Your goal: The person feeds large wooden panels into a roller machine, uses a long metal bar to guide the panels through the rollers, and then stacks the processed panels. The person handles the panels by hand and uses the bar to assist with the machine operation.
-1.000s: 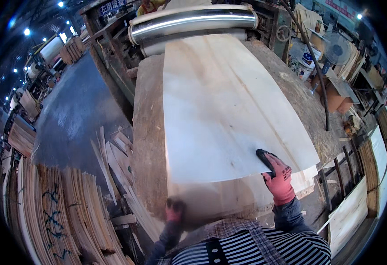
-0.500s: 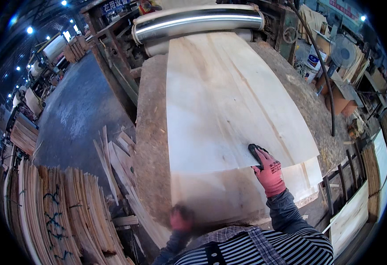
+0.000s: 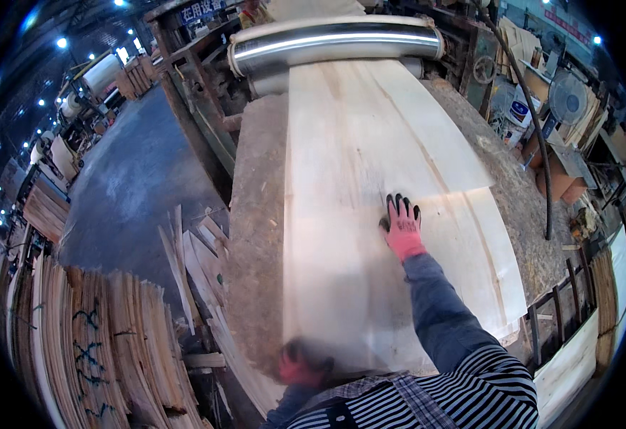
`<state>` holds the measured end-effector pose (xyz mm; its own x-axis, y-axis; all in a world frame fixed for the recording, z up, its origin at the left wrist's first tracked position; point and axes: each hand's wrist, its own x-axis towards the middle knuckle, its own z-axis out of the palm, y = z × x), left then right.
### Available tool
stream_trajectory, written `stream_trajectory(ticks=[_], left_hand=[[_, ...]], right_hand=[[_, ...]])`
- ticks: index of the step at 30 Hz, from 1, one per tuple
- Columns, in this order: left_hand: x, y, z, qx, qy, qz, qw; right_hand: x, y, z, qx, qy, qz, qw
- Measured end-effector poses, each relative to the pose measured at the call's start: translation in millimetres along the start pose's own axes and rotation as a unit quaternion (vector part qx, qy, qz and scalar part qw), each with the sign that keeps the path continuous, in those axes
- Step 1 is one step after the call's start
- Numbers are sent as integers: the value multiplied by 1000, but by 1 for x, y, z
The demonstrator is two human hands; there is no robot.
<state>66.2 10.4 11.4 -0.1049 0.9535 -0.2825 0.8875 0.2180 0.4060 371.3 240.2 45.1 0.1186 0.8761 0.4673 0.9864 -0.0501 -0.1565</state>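
Observation:
My right hand, in a pink glove with black fingertips, lies with fingers spread on pale wood veneer near the seam between two sheets. The far veneer sheet runs up to a shiny metal roller. The near veneer sheet lies toward my body, and another sheet edge shows beneath it at the right. My left hand, gloved alike, is at the near left corner of the near sheet. Motion smears its fingers, so its grip is unclear.
A worn brown table carries the sheets. Stacked veneer stands at the lower left, beside loose wood strips. At the right are a bent dark rod, a fan and a white bucket.
The far sheet has moved away toward the roller, exposing more of the near sheet. My right hand has moved forward and its fingers are now spread. My left hand remains blurred near the corner.

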Motion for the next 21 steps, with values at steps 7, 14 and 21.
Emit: stream_trajectory(ticks=[7, 14, 21], left_hand=[[8, -15, 13, -125, 47, 45, 990], [-14, 21, -17, -408, -153, 131, 891], [-58, 67, -112, -596, -218, 191, 749]], right_hand=[[-185, -12, -94, 104, -279, -105, 949], [-273, -1, -136, 49, -365, -60, 928], [-269, 25, -164, 124, -38, -62, 990]])
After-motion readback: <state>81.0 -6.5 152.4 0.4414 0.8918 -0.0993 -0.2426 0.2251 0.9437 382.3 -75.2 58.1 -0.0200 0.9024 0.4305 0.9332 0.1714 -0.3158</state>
